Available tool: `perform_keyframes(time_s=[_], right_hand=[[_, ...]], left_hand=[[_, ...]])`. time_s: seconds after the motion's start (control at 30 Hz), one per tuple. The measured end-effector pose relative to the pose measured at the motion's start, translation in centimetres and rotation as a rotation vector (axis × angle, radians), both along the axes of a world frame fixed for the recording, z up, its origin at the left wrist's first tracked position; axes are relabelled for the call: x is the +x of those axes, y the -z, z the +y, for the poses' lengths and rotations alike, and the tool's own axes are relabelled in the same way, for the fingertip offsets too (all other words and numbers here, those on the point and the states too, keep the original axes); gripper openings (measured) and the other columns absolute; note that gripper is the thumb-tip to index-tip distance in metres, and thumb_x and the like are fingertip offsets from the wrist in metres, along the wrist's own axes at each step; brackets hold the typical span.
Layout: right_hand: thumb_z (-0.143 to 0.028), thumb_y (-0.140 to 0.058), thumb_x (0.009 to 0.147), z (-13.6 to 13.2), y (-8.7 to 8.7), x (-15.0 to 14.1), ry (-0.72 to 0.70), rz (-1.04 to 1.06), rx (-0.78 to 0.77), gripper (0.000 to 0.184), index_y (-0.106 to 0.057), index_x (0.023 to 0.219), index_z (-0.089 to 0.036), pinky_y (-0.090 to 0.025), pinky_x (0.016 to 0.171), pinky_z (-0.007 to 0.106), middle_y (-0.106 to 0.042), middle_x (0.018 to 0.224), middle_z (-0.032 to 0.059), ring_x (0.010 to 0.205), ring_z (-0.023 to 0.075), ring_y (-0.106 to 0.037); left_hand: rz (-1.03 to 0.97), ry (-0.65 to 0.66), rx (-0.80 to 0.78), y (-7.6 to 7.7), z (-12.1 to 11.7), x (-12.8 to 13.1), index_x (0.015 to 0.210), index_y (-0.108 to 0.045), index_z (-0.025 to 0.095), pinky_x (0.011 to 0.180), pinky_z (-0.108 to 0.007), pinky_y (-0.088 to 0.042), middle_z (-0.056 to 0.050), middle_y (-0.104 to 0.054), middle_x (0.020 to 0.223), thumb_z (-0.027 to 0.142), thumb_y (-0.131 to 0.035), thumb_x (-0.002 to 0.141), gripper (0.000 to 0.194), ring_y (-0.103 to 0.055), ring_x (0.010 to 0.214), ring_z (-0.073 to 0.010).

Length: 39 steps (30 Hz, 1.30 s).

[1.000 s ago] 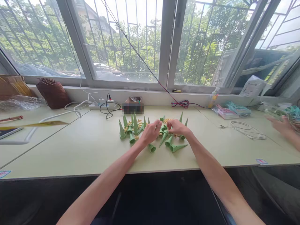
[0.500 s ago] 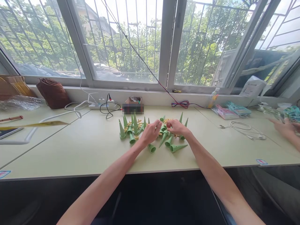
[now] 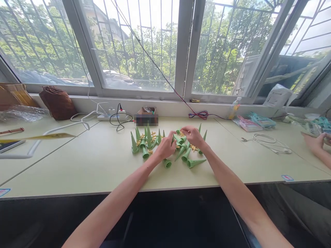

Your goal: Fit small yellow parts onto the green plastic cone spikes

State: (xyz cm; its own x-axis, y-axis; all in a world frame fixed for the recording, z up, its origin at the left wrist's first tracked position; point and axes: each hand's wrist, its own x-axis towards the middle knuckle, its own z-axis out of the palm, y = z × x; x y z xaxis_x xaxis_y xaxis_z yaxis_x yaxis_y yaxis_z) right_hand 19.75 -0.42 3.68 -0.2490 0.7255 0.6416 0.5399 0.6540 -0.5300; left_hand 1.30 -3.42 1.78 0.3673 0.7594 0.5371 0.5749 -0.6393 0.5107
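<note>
My left hand [image 3: 166, 147] is closed in the middle of a cluster of green plastic cones, with a narrow green cone [image 3: 172, 139] showing between its thumb and fingers. To its right, my right hand [image 3: 193, 135] has its fingertips pinched together over small yellow pegged pieces [image 3: 183, 134]; whatever is between them is too small to make out. Hollow cones lie on their sides near both hands, one cone [image 3: 195, 163] in front with its point to the right. Other cones stand upright, such as the tall cone [image 3: 148, 138] at left. More yellow pieces [image 3: 193, 148] lie among them.
Behind the cones sit a small box [image 3: 146, 117] and a power strip [image 3: 113, 116] with cables. A coiled white cable [image 3: 270, 143], pink and teal packets [image 3: 258, 122] and a bottle [image 3: 234, 107] are at right. Another person's hand [image 3: 314, 143] is at the right edge.
My right hand has shifted slightly up and away from the front. My left hand has turned a little, and a green cone now shows in its fingers.
</note>
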Motion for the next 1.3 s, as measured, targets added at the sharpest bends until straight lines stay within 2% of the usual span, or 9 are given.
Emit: perform_keyframes(time_s=[0.17,0.27,0.43,0.57,0.93,1.07,1.3], right_hand=[[-0.037,-0.048,0.090,-0.1,0.3,-0.5,0.041,0.111,0.007,0.028,-0.065,0.082,-0.017,-0.044,0.069,0.026,-0.067,0.079,0.0052,0.070,0.0154,-0.059],[-0.041,-0.048,0.090,-0.4,0.4,-0.7,0.048,0.113,-0.015,0.030,-0.064,0.080,-0.017,-0.044,0.065,0.025,-0.065,0.071,0.0033,0.063,0.0143,-0.056],[-0.040,-0.049,0.088,-0.9,0.3,-1.0,0.031,0.140,-0.033,0.029,-0.062,0.078,-0.017,-0.044,0.063,0.025,-0.064,0.069,0.0027,0.061,0.0135,-0.056],[-0.038,-0.051,0.085,-1.0,0.2,-1.1,0.009,0.168,-0.075,0.026,-0.062,0.077,-0.017,-0.045,0.063,0.025,-0.064,0.069,0.0028,0.062,0.0138,-0.057],[-0.035,-0.052,0.082,-0.9,0.4,-1.2,-0.067,0.198,-0.157,0.022,-0.061,0.074,-0.016,-0.044,0.059,0.024,-0.059,0.064,0.0012,0.059,0.0125,-0.054],[-0.035,-0.053,0.083,-0.9,0.6,-1.3,-0.137,0.211,-0.176,0.021,-0.061,0.076,-0.016,-0.044,0.058,0.024,-0.059,0.064,0.0008,0.059,0.0120,-0.054],[-0.045,-0.059,0.082,-1.1,0.5,-1.5,-0.244,0.253,-0.297,0.029,-0.063,0.085,-0.016,-0.045,0.054,0.024,-0.063,0.068,0.0019,0.056,0.0112,-0.054]], left_hand=[[-0.001,-0.020,-0.071,0.3,0.2,0.0,0.116,-0.046,0.018,0.053,-0.024,-0.032,0.004,-0.053,0.058,0.028,-0.040,0.092,0.027,-0.041,0.046,-0.0125],[-0.030,-0.011,-0.079,0.3,0.2,-0.1,0.109,-0.047,0.018,0.052,-0.024,-0.033,0.003,-0.055,0.058,0.030,-0.040,0.092,0.022,-0.042,0.046,-0.0120],[-0.173,-0.002,-0.050,0.0,0.1,0.0,0.101,-0.047,0.019,0.049,-0.022,-0.033,0.004,-0.055,0.058,0.035,-0.043,0.093,0.018,-0.041,0.042,-0.0093],[-0.293,-0.032,-0.027,-0.3,0.1,0.1,0.098,-0.046,0.019,0.048,-0.021,-0.036,0.002,-0.060,0.064,0.036,-0.044,0.093,0.018,-0.047,0.043,-0.0087],[-0.360,-0.075,-0.008,-0.3,0.1,0.2,0.099,-0.044,0.021,0.045,-0.020,-0.031,0.006,-0.053,0.058,0.036,-0.044,0.093,0.016,-0.043,0.039,-0.0070],[-0.360,-0.072,-0.006,-0.4,0.1,0.2,0.101,-0.044,0.021,0.045,-0.020,-0.032,0.006,-0.052,0.060,0.037,-0.044,0.093,0.018,-0.045,0.040,-0.0072],[-0.398,-0.083,0.054,-0.5,0.2,0.1,0.101,-0.044,0.021,0.045,-0.020,-0.031,0.005,-0.052,0.063,0.038,-0.044,0.094,0.019,-0.045,0.041,-0.0070]])
